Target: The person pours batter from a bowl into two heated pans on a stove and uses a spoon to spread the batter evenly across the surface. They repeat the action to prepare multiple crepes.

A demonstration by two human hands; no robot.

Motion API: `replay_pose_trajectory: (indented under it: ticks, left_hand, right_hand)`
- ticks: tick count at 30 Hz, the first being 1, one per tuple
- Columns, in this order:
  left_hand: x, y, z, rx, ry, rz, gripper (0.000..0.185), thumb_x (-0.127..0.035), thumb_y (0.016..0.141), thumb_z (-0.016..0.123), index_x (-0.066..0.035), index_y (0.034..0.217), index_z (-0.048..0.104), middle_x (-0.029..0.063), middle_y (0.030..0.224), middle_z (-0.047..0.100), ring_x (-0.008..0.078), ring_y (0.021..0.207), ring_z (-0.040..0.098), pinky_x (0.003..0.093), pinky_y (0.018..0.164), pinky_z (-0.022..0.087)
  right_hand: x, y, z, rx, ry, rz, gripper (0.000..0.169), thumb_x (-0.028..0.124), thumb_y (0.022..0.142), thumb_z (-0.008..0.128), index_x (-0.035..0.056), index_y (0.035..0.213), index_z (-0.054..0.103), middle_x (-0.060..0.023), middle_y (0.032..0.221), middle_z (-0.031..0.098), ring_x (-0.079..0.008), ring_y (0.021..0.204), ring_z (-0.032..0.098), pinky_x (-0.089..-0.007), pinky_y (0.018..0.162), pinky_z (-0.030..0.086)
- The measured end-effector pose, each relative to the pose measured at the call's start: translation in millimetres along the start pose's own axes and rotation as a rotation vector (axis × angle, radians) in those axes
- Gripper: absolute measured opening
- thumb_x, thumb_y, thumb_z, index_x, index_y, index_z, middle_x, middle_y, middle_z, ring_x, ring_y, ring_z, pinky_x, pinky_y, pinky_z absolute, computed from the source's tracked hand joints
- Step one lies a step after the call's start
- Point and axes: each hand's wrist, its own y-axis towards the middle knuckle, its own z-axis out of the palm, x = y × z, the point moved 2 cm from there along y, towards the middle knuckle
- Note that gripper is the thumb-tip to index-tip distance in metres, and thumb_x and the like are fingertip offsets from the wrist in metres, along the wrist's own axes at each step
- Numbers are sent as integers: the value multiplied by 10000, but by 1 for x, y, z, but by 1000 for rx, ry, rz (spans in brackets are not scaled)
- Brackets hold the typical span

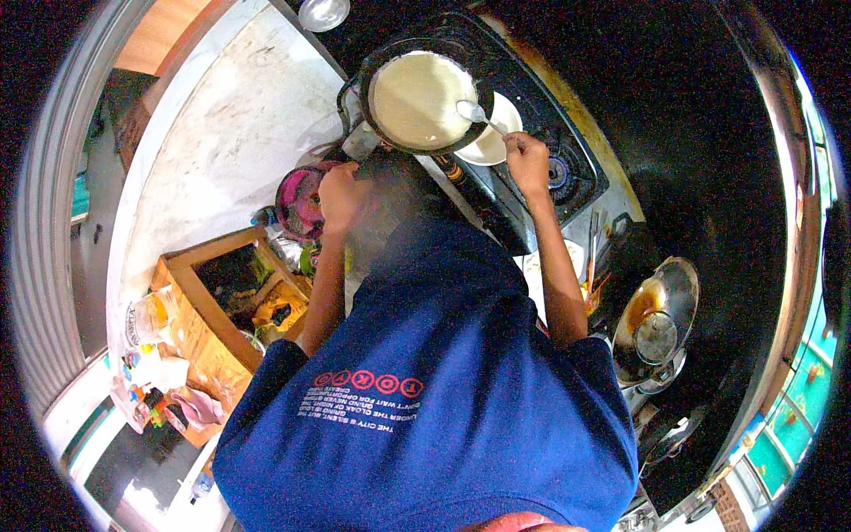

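A dark round pan (420, 147) is over the gas stove (588, 159), with a pale, smooth liquid layer (415, 100) covering its inside. My left hand (342, 196) is closed at the pan's lower left, seemingly around its handle (361, 141); the fingers' inner side is hidden. A metal spoon (472, 111) is in my right hand (528, 159), its bowl at the right part of the pale layer. Partly hidden by the pan, a white bowl (502, 120) sits on the stove's right side.
A pink container (306, 199) lies beside my left hand. Nearer on the left stands a wooden cabinet (213, 312) with a clear plastic cup (151, 314) and small items. Right of my forearm are long utensils (592, 246) and a wok (685, 292). A metal lid or bowl (324, 13) is at the top.
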Motion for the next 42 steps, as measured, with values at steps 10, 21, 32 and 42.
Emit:
replay_pose_trajectory:
  ticks: [10, 21, 32, 42]
  left_hand:
    - [-3, 7, 2, 234, 53, -62, 434, -301, 625, 702, -4, 940, 669, 214, 956, 643, 360, 920, 610, 424, 832, 474]
    - [20, 10, 27, 297, 40, -28, 483, -315, 622, 739, -9, 987, 660, 204, 964, 637, 355, 953, 596, 412, 855, 463]
    - [15, 12, 22, 377, 74, -70, 500, -303, 629, 699, -8, 1031, 656, 229, 985, 632, 367, 954, 600, 418, 866, 464]
    - [1, 8, 6, 276, -15, -40, 420, -296, 616, 681, 2, 913, 671, 232, 873, 641, 375, 885, 611, 429, 811, 475]
  right_hand:
    - [7, -1, -5, 8, -80, -71, 177, 116, 846, 566, -24, 869, 673, -202, 777, 663, -258, 681, 673, -336, 630, 504]
    - [17, -6, -7, 97, 1, -84, 190, 132, 840, 553, -8, 899, 667, -231, 795, 647, -367, 719, 650, -404, 650, 506]
    - [23, -7, -13, 64, -95, -91, 204, 148, 851, 536, -5, 890, 665, -233, 795, 643, -389, 719, 638, -431, 674, 510]
    - [26, -7, -18, 41, -128, -87, 212, 151, 862, 537, -18, 895, 661, -247, 790, 638, -372, 703, 643, -410, 646, 508]
